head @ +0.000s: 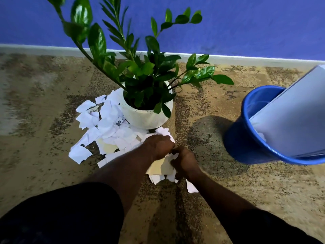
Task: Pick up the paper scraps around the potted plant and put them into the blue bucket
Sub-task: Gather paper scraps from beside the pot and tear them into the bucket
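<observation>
A white round pot [147, 117] holds a leafy green plant [140, 71] near the blue wall. Torn white and cream paper scraps [103, 124] lie heaped on the carpet to the pot's left and front. My left hand [158, 147] and my right hand [184, 161] meet just in front of the pot, both closed around a bunch of paper scraps [161, 168] held a little above the floor. One loose scrap [191, 187] lies under my right wrist. The blue bucket [246, 138] stands at the right, with a large white sheet [295, 117] leaning out of it.
A patterned tan carpet [44, 111] covers the floor up to a grey skirting board [246, 59]. Long plant stems reach out toward the upper left. My dark-clothed knees fill the bottom of the view.
</observation>
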A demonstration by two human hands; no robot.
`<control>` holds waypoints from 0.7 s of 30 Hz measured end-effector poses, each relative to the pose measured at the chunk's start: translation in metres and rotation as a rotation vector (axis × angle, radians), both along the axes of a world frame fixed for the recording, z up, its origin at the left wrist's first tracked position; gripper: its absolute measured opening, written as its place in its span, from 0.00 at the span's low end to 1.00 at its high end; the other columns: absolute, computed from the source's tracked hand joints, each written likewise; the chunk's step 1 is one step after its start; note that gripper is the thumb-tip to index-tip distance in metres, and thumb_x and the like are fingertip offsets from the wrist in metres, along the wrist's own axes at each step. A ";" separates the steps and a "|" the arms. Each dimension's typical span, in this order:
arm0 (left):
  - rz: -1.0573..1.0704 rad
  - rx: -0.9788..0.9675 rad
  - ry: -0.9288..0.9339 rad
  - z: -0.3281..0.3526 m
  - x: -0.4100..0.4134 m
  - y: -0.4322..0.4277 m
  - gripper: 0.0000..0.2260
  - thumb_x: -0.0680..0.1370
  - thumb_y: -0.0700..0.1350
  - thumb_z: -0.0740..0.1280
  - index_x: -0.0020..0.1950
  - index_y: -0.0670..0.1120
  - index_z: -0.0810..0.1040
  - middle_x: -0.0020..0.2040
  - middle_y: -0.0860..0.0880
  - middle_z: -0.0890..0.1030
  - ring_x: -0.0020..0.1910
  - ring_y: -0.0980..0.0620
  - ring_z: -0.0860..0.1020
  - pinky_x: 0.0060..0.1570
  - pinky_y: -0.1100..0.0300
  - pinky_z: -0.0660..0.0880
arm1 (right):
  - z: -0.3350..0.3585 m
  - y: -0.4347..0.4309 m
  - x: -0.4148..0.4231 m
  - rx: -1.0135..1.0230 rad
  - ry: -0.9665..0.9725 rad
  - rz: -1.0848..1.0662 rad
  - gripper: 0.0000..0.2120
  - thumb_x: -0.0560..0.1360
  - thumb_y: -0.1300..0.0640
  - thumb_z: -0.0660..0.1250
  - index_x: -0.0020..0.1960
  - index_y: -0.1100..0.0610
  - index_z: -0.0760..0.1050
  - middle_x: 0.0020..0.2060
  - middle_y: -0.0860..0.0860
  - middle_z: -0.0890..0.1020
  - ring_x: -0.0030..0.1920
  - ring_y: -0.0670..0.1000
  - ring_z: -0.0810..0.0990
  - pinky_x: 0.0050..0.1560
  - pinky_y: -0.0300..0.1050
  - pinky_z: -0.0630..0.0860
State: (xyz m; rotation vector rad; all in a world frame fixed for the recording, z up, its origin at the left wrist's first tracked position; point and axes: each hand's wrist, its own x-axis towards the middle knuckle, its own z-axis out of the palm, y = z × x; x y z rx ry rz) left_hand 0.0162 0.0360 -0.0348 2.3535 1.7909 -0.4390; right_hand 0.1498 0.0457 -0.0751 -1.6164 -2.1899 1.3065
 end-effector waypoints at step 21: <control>0.156 0.034 -0.266 0.088 0.021 0.059 0.10 0.76 0.38 0.65 0.56 0.43 0.78 0.53 0.40 0.79 0.55 0.40 0.78 0.53 0.50 0.76 | 0.140 0.080 0.024 0.248 -0.054 0.035 0.13 0.69 0.71 0.67 0.42 0.54 0.74 0.38 0.51 0.79 0.33 0.49 0.77 0.24 0.33 0.70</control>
